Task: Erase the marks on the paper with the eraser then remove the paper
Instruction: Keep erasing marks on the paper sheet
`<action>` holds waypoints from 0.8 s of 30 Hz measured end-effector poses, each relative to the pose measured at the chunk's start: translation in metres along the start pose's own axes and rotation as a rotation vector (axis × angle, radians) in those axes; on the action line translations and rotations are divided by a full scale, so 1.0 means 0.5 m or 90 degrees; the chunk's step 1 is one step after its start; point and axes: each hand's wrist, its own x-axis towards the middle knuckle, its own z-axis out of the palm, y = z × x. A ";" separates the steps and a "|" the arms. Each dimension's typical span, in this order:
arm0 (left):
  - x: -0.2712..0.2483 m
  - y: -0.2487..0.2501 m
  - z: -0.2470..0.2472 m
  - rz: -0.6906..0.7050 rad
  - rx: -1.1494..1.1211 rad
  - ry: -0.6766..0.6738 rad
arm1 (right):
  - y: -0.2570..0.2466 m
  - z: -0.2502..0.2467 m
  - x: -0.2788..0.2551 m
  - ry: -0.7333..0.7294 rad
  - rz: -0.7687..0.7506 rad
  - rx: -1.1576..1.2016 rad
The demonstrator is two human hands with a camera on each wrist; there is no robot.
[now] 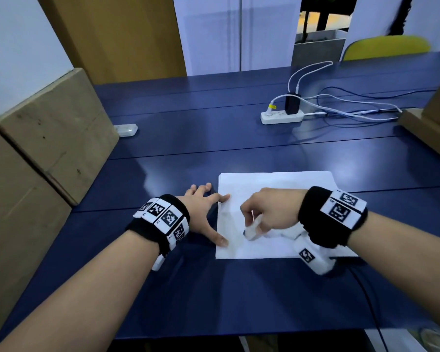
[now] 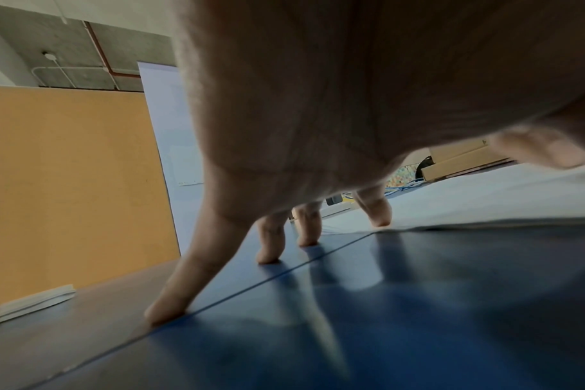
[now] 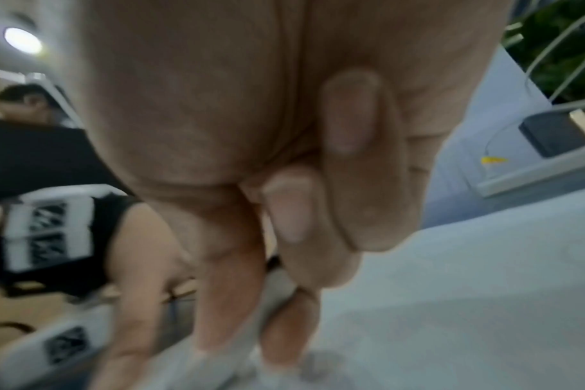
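A white sheet of paper [image 1: 277, 189] lies on the blue table [image 1: 188, 138]. My right hand [image 1: 267, 212] pinches a white eraser [image 1: 253, 228] and presses its tip on the lower left part of the sheet; the view there is blurred. My left hand [image 1: 208, 212] is spread flat, with index fingertip and thumb on the paper's left edge and the other fingers on the table. In the left wrist view the straight fingers [image 2: 374, 208] stand on the paper [image 2: 485, 195] and tabletop. In the right wrist view curled fingers [image 3: 304, 211] hold the blurred eraser [image 3: 224, 364] over the paper [image 3: 468, 290].
Cardboard boxes [image 1: 48, 138] line the left side, and another box [image 1: 434, 118] stands at the right. A white power strip [image 1: 281, 115] with a black charger and cables sits behind the paper. A small white case [image 1: 126, 129] lies at the left.
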 end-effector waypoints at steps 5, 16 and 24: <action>-0.009 0.008 -0.003 0.010 0.044 0.048 | 0.035 -0.046 0.027 0.166 0.125 -0.010; -0.010 0.019 -0.011 0.073 0.170 0.086 | 0.037 -0.042 0.016 0.121 0.114 0.028; -0.010 0.027 -0.016 0.084 0.124 0.063 | 0.001 -0.022 0.000 0.008 0.036 -0.020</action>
